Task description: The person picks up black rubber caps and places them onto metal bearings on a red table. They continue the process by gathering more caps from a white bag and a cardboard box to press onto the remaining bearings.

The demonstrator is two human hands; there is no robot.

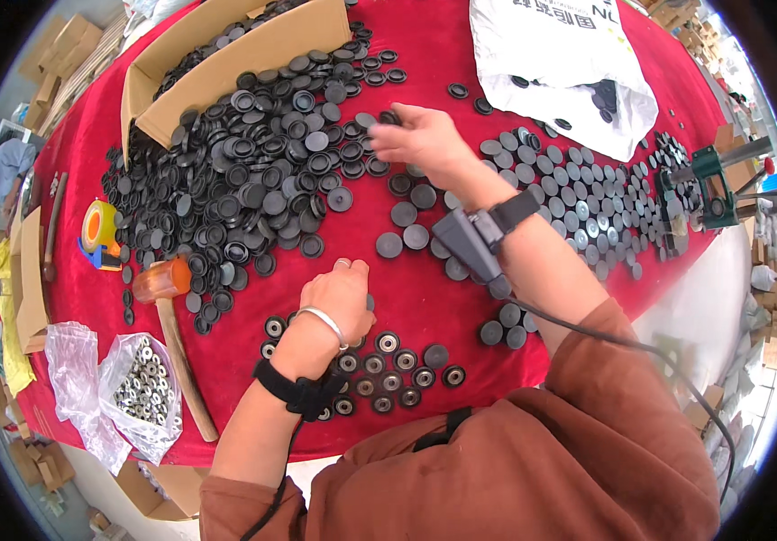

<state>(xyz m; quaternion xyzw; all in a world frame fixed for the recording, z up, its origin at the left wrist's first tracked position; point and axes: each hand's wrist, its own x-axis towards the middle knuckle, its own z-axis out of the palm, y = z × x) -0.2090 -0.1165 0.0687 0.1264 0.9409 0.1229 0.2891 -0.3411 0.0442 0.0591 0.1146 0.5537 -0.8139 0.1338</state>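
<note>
A large heap of black round caps (253,171) covers the red cloth table (425,54). My right hand (420,140) reaches out over the heap's right edge, fingers closed on one black cap (390,117). My left hand (339,298) rests knuckles-up on the cloth nearer to me, fingers curled down; what is under it is hidden. Just below it lie rows of black caps with metal inserts (379,365). Plain black caps (411,216) lie scattered between both hands. Both wrists wear black straps with cables.
A cardboard box (226,54) of caps lies open at the back left. A white plastic bag (569,63) sits back right, flat caps in rows (578,194) below it, a green press tool (708,185) at right. A mallet (172,325), tape roll (100,230) and bag of metal rings (141,383) lie left.
</note>
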